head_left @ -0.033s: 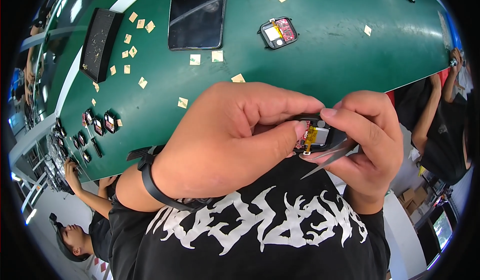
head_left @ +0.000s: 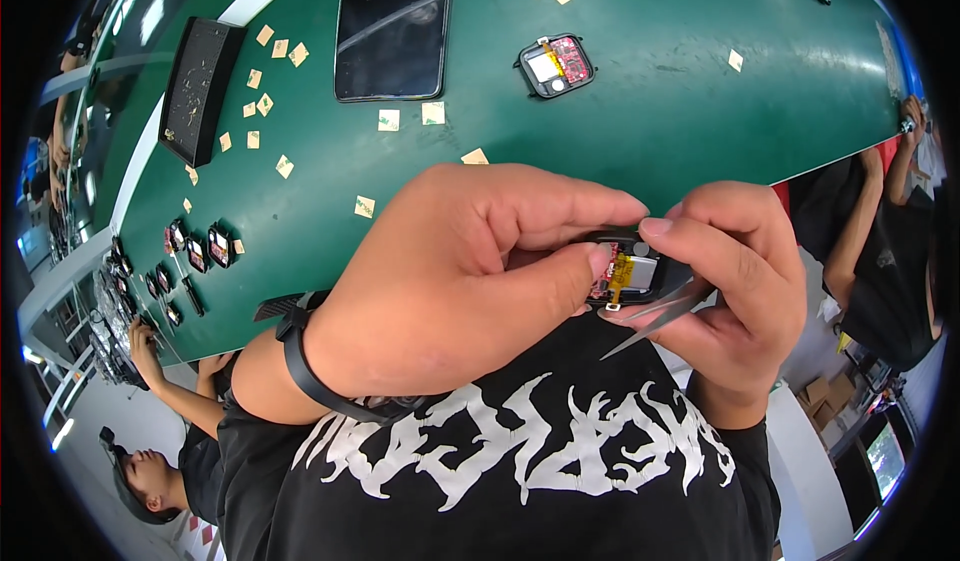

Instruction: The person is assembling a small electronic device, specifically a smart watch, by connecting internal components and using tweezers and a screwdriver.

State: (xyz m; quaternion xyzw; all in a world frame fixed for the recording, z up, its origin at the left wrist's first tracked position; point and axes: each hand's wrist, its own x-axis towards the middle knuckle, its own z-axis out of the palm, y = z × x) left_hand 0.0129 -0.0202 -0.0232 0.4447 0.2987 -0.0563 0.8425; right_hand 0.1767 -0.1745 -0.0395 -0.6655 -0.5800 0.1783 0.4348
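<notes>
Between my two hands is an opened smartwatch case (head_left: pixel 640 271), showing a red circuit board, a yellow ribbon cable and a silver battery. My left hand (head_left: pixel 460 271) grips it from the left, thumb over the red board and fingers partly hidden behind. On the opposite side, my right hand (head_left: pixel 750 271) pinches the case's upper right edge. Metal tweezers (head_left: pixel 652 327) are tucked in that same hand, tips pointing down and left below the case. Farther off on the green table (head_left: pixel 680 101) lies a second opened smartwatch case (head_left: pixel 557 65).
A large black-screened tablet (head_left: pixel 392 36) lies at the back, with small cream paper squares (head_left: pixel 389 120) scattered around it. Left of them stands a black tray (head_left: pixel 226 96). More watch parts (head_left: pixel 196 251) and a screwdriver (head_left: pixel 192 294) lie at far left. Other people (head_left: pixel 150 476) are on both sides.
</notes>
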